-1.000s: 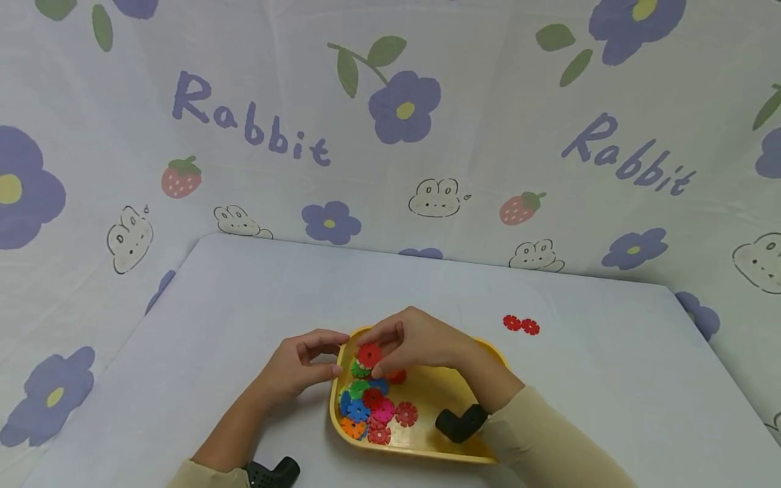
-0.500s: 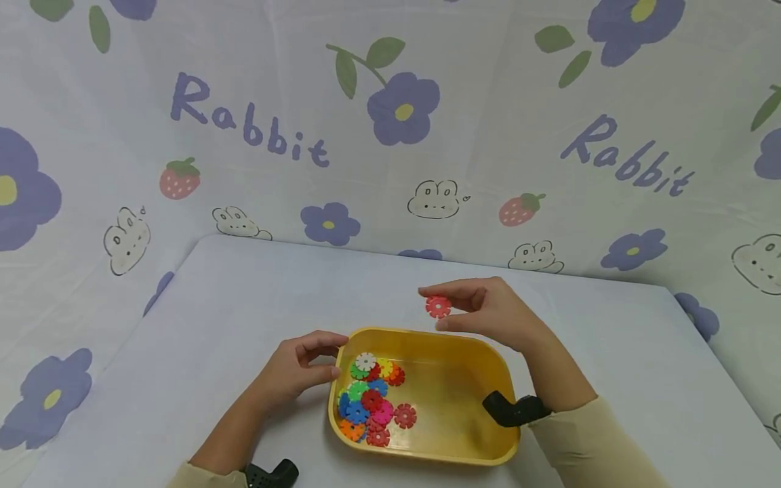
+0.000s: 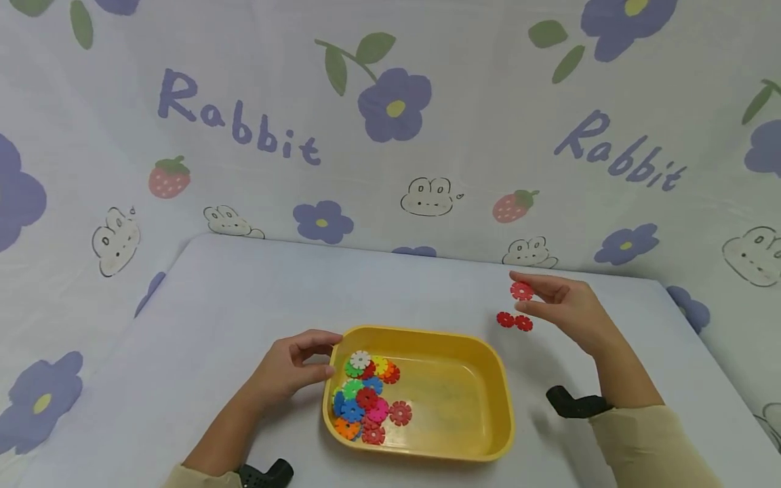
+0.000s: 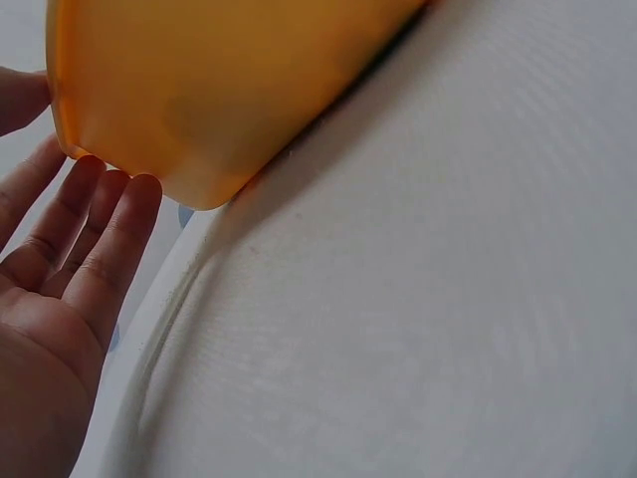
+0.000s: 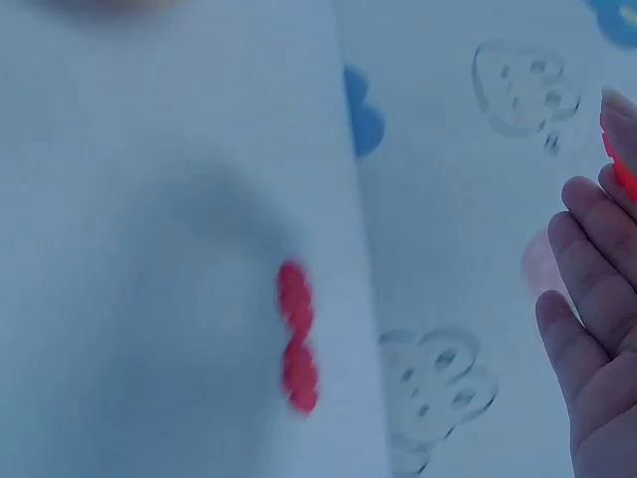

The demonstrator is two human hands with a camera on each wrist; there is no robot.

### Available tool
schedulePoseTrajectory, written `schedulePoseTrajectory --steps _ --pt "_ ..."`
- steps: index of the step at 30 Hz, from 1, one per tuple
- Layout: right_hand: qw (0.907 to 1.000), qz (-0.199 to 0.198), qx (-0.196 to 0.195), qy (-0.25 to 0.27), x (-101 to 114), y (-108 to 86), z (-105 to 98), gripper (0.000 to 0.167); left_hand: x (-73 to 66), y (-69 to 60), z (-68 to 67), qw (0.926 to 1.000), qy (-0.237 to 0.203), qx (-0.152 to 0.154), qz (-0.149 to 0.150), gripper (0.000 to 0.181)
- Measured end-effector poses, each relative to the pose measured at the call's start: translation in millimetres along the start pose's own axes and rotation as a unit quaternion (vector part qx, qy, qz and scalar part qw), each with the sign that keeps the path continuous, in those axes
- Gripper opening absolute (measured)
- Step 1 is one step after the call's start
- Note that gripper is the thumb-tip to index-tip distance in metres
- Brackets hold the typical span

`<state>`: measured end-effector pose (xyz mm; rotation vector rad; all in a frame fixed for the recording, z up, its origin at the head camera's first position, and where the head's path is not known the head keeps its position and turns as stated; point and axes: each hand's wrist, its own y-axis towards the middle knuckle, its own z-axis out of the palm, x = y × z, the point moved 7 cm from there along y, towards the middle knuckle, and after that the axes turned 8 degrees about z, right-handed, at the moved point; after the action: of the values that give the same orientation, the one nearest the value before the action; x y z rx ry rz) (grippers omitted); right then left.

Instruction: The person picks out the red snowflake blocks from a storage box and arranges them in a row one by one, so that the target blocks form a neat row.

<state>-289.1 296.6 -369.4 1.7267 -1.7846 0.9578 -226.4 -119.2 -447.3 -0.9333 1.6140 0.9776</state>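
Note:
My right hand [image 3: 570, 308] pinches a red flower-shaped plastic disc [image 3: 521, 291] between thumb and fingers, raised over the table's back right. In the right wrist view this disc [image 5: 622, 174] is mostly hidden by the fingers. Just below it in the head view lies a pair of red discs [image 3: 514, 321], side by side and touching. My left hand [image 3: 289, 366] rests its fingertips and thumb against the left end of a yellow tray [image 3: 509, 420]. Its fingers are fairly straight against the tray wall in the left wrist view. Several mixed-colour discs [image 3: 366, 398] lie heaped inside the tray's left part.
A white-covered table [image 3: 262, 285] carries the tray near its front. Behind it hangs a patterned cloth [image 3: 256, 190] with flowers and rabbits. Black wrist devices sit on the left wrist [image 3: 268, 474] and the right wrist [image 3: 576, 404].
My right hand has lifted a red disc out of the tray and carried it right, to above the red pair. My left hand stays at the tray's end.

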Motion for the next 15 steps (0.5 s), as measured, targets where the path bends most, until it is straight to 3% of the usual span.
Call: schedulePoseTrajectory --steps 8,15 --pt "0.9934 0.11 -0.017 -0.028 -68.6 13.0 -12.1 0.07 -0.6 0.2 -0.9 0.9999 -0.012 0.006 -0.006 0.04" --pt "0.988 0.148 -0.013 -0.042 -108.4 23.2 -6.9 0.072 1.8 -0.1 -1.4 0.9999 -0.01 0.002 -0.01 0.041"
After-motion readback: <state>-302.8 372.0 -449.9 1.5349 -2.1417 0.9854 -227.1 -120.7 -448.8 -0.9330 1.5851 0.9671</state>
